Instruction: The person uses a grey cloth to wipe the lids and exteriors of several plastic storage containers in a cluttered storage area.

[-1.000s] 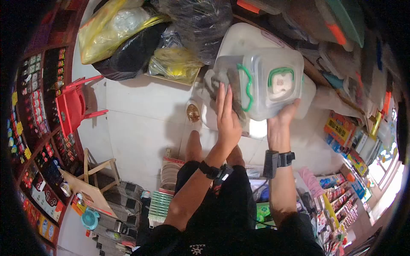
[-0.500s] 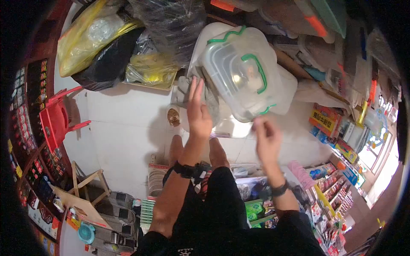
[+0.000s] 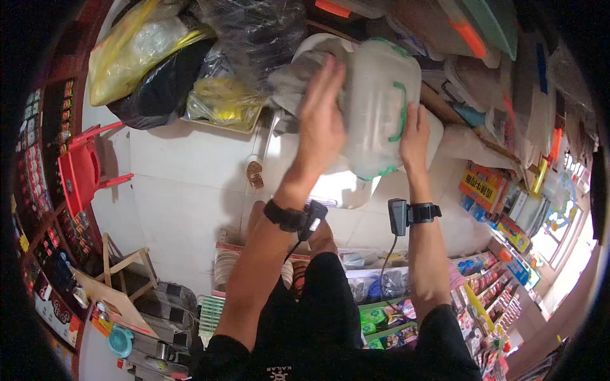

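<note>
A translucent plastic storage box (image 3: 375,105) with green latches and a green handle (image 3: 399,111) is tilted in front of me. My right hand (image 3: 416,136) grips its right side, fingers lying along the edge by the handle. At the box's left side is my left hand (image 3: 322,124), slightly blurred, its fingers nearly straight. A grey cloth (image 3: 302,73) hangs behind and beside those fingers, held with the palm toward the box; the thumb's grip is partly hidden. Beneath the box is another pale plastic container (image 3: 286,159), lit brightly near its front.
A red stool (image 3: 79,174) and a wooden folding frame (image 3: 130,267) stand to the left. Bagged goods (image 3: 159,76) lie at the upper left. More plastic bins (image 3: 508,108) crowd the upper right. Shelves of packaged goods (image 3: 489,292) run along the lower right.
The box has turned and tilted. My left hand and the grey cloth have moved up and right, against its left side. My right hand has risen from the lower corner to the right side.
</note>
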`<move>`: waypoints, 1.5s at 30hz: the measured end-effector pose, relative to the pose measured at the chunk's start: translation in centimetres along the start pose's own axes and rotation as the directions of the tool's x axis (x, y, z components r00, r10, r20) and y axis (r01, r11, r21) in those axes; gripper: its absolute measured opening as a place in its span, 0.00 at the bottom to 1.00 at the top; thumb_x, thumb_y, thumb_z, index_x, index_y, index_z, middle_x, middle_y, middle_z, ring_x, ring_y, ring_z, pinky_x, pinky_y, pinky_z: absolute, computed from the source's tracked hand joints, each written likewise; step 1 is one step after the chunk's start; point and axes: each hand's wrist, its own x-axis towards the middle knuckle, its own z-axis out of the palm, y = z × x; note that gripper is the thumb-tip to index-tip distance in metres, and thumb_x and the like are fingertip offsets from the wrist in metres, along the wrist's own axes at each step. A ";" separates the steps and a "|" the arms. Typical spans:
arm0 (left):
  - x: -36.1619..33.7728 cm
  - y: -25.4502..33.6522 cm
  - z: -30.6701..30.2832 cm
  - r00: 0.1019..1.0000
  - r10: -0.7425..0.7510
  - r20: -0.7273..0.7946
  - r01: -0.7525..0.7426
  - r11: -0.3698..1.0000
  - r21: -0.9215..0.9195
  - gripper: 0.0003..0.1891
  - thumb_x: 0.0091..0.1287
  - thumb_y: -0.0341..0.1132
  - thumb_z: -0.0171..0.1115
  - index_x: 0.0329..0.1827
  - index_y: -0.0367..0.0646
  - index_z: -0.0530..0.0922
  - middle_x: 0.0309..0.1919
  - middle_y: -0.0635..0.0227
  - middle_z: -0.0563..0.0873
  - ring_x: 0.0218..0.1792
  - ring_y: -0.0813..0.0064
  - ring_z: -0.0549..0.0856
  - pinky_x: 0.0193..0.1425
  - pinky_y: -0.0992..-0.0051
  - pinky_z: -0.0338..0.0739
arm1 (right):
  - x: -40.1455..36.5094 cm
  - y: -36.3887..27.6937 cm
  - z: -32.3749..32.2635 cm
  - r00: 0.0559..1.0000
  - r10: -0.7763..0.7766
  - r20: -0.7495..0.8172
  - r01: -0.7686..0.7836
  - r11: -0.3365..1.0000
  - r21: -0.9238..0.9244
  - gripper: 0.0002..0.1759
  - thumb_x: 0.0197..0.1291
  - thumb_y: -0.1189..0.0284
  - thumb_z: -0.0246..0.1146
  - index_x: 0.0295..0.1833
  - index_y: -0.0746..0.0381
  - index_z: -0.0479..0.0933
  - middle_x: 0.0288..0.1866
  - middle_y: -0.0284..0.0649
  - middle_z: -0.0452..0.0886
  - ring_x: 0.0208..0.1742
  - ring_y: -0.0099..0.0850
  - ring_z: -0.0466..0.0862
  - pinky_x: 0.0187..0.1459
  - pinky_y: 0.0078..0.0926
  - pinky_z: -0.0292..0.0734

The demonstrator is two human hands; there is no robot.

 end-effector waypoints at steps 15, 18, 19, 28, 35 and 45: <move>-2.1 4.5 0.4 0.995 -0.005 0.098 0.015 0.995 -0.102 0.37 0.63 0.12 0.47 0.81 0.31 0.62 0.81 0.41 0.62 0.81 0.40 0.63 0.84 0.53 0.59 | -0.2 3.6 0.0 0.996 0.050 -0.076 -0.036 0.983 0.179 0.23 0.83 0.55 0.51 0.40 0.65 0.71 0.31 0.32 0.68 0.37 0.22 0.66 0.40 0.25 0.66; 0.7 -0.3 1.1 0.992 0.081 0.099 -0.079 0.997 -0.019 0.37 0.64 0.13 0.46 0.81 0.32 0.62 0.79 0.41 0.65 0.80 0.42 0.65 0.84 0.56 0.60 | -0.3 3.6 0.3 0.995 0.033 -0.098 -0.012 0.978 0.206 0.24 0.83 0.55 0.52 0.40 0.65 0.71 0.30 0.32 0.67 0.36 0.22 0.65 0.38 0.26 0.65; 1.0 -2.2 0.8 0.997 0.023 0.068 -0.025 0.999 0.031 0.36 0.65 0.13 0.46 0.81 0.33 0.63 0.79 0.42 0.66 0.79 0.42 0.66 0.83 0.57 0.61 | -0.5 3.3 0.3 0.995 0.029 -0.093 -0.011 0.980 0.197 0.24 0.82 0.55 0.52 0.40 0.65 0.71 0.30 0.32 0.67 0.35 0.23 0.65 0.39 0.26 0.65; -6.5 -0.8 -1.6 0.982 -0.182 0.053 0.176 0.979 0.103 0.37 0.65 0.12 0.43 0.82 0.33 0.60 0.82 0.46 0.62 0.82 0.46 0.62 0.85 0.60 0.57 | -1.6 1.1 1.0 0.980 0.180 -0.086 -0.154 0.956 0.250 0.24 0.82 0.52 0.50 0.46 0.65 0.74 0.39 0.37 0.74 0.43 0.28 0.71 0.49 0.29 0.70; -12.5 0.3 -0.7 0.902 -0.429 -0.043 0.427 0.903 -0.051 0.38 0.66 0.13 0.44 0.84 0.33 0.57 0.83 0.45 0.61 0.84 0.52 0.58 0.87 0.60 0.49 | -8.3 1.2 0.0 0.842 0.467 0.271 -0.507 0.515 0.691 0.39 0.81 0.45 0.49 0.83 0.63 0.59 0.83 0.45 0.64 0.80 0.37 0.68 0.76 0.38 0.65; -5.6 -3.5 0.4 0.944 -0.328 0.027 0.329 0.939 -0.102 0.35 0.65 0.11 0.43 0.78 0.35 0.69 0.81 0.53 0.66 0.81 0.55 0.67 0.85 0.63 0.59 | -12.5 -3.6 1.0 0.804 0.388 0.450 -0.531 0.131 0.837 0.33 0.81 0.49 0.52 0.78 0.59 0.64 0.75 0.43 0.75 0.73 0.40 0.78 0.75 0.43 0.75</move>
